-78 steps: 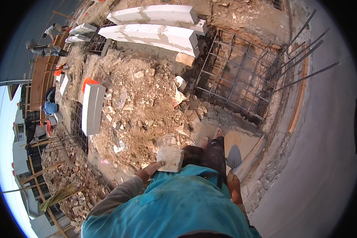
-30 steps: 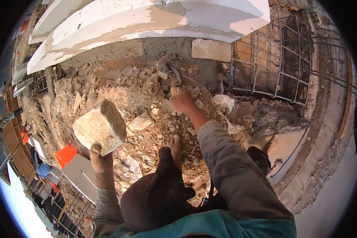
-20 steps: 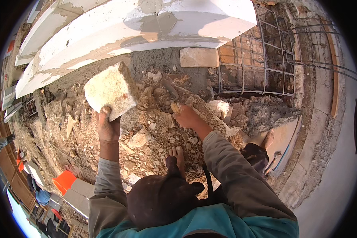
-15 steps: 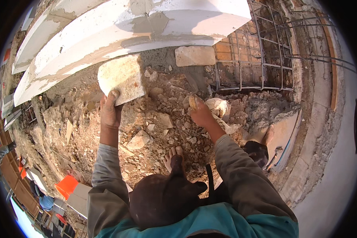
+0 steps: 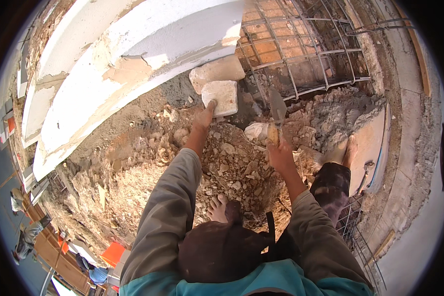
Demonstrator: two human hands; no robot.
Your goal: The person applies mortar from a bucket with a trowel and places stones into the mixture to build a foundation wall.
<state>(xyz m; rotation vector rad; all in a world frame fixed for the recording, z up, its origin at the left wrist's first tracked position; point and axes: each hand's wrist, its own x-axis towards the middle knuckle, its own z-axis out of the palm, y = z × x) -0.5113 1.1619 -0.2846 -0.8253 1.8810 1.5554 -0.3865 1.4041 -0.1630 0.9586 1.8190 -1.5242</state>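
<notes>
My left hand point(image 5: 202, 117) grips a pale, squared stone block point(image 5: 220, 97) by its near edge, thumb on top. The block is just in front of another pale block point(image 5: 217, 73) lying against the foot of the white wall point(image 5: 128, 66); whether the two touch I cannot tell. In my right hand point(image 5: 281, 155) is the wooden handle of a pointed trowel point(image 5: 277, 107), its metal blade directed away from me. Grey mortar point(image 5: 170, 86) is spread along the wall's base. Beside the trowel handle lies a crumpled whitish bag point(image 5: 256, 132).
A rebar cage point(image 5: 301, 49) stands beyond the blocks at the upper right. Wet grey mortar point(image 5: 338, 116) is heaped on a board point(image 5: 372, 148) at the right, near one bare foot. Loose rubble point(image 5: 232, 163) covers the ground. An orange bucket point(image 5: 113, 253) and other people are at the lower left.
My left hand has carried the stone block rightward, close to the block by the wall. My right hand has moved right, and the trowel blade now shows. The whole view has shifted.
</notes>
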